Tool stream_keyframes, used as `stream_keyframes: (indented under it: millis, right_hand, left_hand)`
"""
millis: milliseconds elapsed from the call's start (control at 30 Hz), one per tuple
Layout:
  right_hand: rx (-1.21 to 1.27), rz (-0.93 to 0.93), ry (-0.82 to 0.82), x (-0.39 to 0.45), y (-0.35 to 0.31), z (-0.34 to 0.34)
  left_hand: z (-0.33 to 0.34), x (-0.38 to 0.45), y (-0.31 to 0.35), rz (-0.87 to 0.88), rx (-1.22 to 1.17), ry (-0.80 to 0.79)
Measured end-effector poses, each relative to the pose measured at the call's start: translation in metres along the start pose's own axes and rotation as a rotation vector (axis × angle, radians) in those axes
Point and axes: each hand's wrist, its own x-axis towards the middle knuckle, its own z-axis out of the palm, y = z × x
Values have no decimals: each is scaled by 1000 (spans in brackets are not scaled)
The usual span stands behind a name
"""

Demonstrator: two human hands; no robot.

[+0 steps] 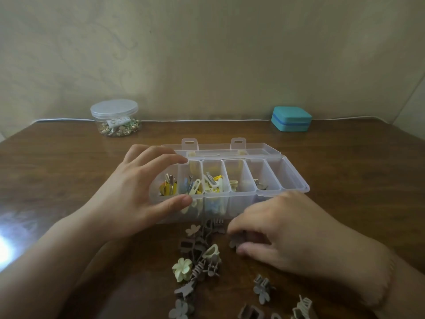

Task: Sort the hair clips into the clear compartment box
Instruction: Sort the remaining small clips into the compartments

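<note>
left hand point(138, 192) grips compartment box point(285, 178) (9 o'clock end) | right hand point(273, 229) pinches grey flower clip point(234, 242) on desk point(69, 162)

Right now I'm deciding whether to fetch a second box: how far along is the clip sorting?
Partly done. Five compartments of the clear box hold clips; the rightmost looks empty. The left hand steadies the box while the right hand pinches a grey flower clip. A pile of loose clips remains on the table.
</note>
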Motion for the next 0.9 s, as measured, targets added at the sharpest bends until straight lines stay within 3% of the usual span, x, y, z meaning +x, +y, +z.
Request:
stream_keyframes:
  millis: [233,367,433,533,633,700,800,900]
  right_hand:
    - [89,5,-22,-4,5,-11]
    - [396,162,524,-11,14,-27]
    - [338,270,624,-10,23,-27]
    - [225,317,569,-9,29,-25]
    - [328,225,568,-12,21,-30]
    - [298,132,398,-9,13,-26]
    - [19,165,121,-1,5,-7]
    - [-94,192,4,2,2,1]
  left_hand:
    - [1,0,-1,-8,-32,-2]
    - [1,0,-1,-5,-30,6]
    - [2,0,-1,-3,-28,6]
    - [1,0,0,-6,-31,4]
    - [1,0,0,-14,-30,-4]
    - [0,-1,0,-21,-29,-12]
    - [0,0,0,-20,-32,-12]
    - [0,0,0,-23,-39,-13]
